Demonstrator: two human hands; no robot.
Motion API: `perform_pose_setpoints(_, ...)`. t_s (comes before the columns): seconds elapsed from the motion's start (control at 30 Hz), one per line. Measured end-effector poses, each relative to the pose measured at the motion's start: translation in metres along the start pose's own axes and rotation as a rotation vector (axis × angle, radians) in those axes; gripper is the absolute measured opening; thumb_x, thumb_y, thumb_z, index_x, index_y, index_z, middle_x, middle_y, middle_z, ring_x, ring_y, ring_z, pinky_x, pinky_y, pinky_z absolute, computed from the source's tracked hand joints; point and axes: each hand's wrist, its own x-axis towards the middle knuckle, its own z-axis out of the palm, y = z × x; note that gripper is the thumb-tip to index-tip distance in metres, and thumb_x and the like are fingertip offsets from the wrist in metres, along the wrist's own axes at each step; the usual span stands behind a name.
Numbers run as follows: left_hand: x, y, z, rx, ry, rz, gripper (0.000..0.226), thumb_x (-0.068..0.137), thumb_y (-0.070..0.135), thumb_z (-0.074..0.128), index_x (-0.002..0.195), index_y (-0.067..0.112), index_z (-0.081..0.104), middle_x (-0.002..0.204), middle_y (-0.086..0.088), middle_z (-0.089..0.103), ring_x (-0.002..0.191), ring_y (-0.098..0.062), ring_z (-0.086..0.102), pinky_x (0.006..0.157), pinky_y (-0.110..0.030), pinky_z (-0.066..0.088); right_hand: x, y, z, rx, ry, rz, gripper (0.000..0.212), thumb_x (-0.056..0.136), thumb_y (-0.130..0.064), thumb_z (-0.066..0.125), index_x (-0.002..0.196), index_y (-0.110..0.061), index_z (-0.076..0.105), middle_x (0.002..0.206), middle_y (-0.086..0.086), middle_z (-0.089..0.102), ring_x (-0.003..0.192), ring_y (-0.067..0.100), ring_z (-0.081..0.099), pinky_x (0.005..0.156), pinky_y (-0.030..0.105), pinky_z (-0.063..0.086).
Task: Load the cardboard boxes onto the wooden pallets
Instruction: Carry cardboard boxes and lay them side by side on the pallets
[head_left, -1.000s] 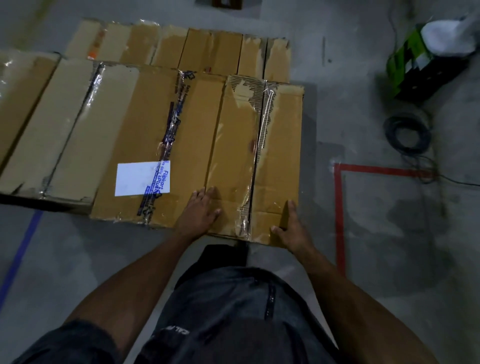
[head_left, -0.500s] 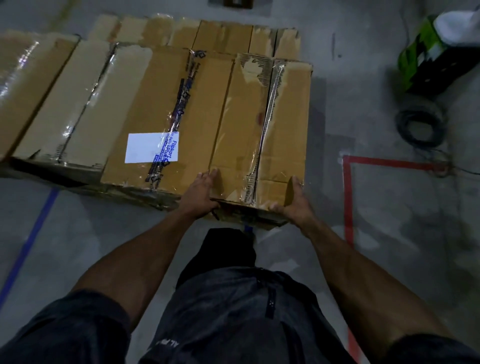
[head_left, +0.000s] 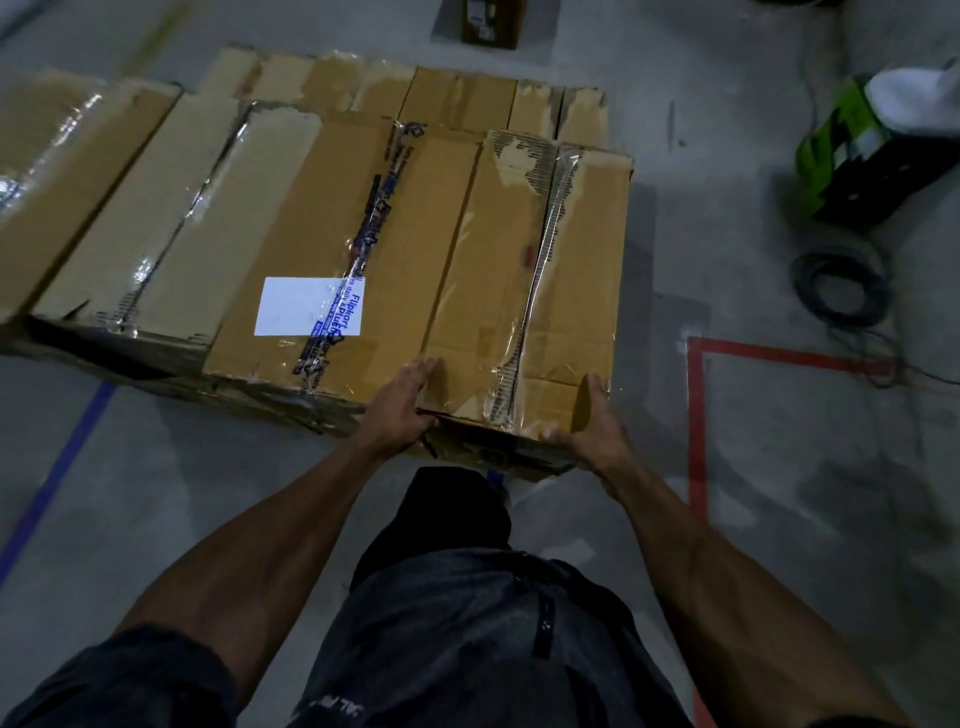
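Far left of the frame, neighbouring boxes (head_left: 130, 208) sit in a row, tops level, with a second row (head_left: 415, 88) behind at upper centre. Centre frame, the labelled box (head_left: 337, 249) lies just beside our target. Now the left hand (head_left: 400, 410) wraps the near-left corner of the narrow box (head_left: 530, 291), fingers laid over the top edge. That box runs long, away from the person toward the upper frame, its near end at lower centre and apparently overhanging. To the right, the right hand (head_left: 592, 426) curls round the near-right corner, thumb up the side. So 2 hands hold 1 end, about equally near; the box's length lies ahead of the grip. I can't see the pallet. A push forward along that axis looks likely.
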Motion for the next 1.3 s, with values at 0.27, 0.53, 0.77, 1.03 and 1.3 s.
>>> perform_pose_setpoints(0.27,-0.009,0.012,0.018,0.44,0.027,-0.008,0.1,0.081,0.021,0.062,0.155,0.013,-0.005,0.163,-0.015,-0.001,0.15,-0.029,0.007,0.118,-0.039,0.015,0.002,0.001,0.005,-0.069,-0.005,0.023,0.125,0.068,-0.039,0.088,0.157,-0.039,0.001,0.16,0.007,0.021,0.141,0.033,0.033,0.111,0.051,0.04)
perform_pose_setpoints(0.53,-0.006,0.025,0.023,0.558,0.02,-0.133,0.098,0.088,0.021,0.056,0.151,0.005,-0.018,0.163,-0.014,-0.007,0.151,-0.03,0.0,0.12,-0.044,0.018,0.003,-0.005,0.001,-0.263,-0.006,0.05,0.117,0.078,-0.041,0.082,0.159,-0.031,-0.001,0.158,0.012,0.016,0.141,0.037,0.032,0.114,0.048,0.035)
perform_pose_setpoints(0.77,-0.002,0.032,0.017,0.554,-0.095,-0.195,0.098,0.089,0.024,0.053,0.151,0.004,-0.02,0.162,-0.016,-0.011,0.15,-0.031,-0.006,0.12,-0.045,0.013,-0.002,-0.021,-0.003,-0.32,-0.061,0.092,0.122,0.074,-0.049,0.081,0.157,-0.035,-0.007,0.156,0.01,0.018,0.139,0.039,0.034,0.11,0.057,0.038)
perform_pose_setpoints(1.03,-0.008,0.067,-0.006,0.578,-0.17,-0.186,0.085,0.094,0.033,0.05,0.153,-0.001,-0.002,0.162,-0.019,-0.003,0.15,-0.032,-0.001,0.122,-0.044,0.012,-0.05,-0.03,-0.007,-0.398,0.055,0.079,0.064,0.086,-0.047,0.064,0.137,-0.03,0.03,0.139,0.01,0.037,0.122,0.034,0.048,0.098,0.051,0.047)
perform_pose_setpoints(1.3,-0.047,0.12,-0.011,0.582,-0.015,0.055,0.065,0.097,0.036,0.042,0.151,0.006,0.022,0.159,-0.015,0.023,0.148,-0.033,0.014,0.119,-0.043,0.017,-0.118,-0.015,-0.026,-0.254,0.239,0.167,0.048,0.091,-0.045,0.05,0.131,-0.018,0.048,0.13,0.01,0.052,0.115,0.031,0.053,0.092,0.041,0.045)
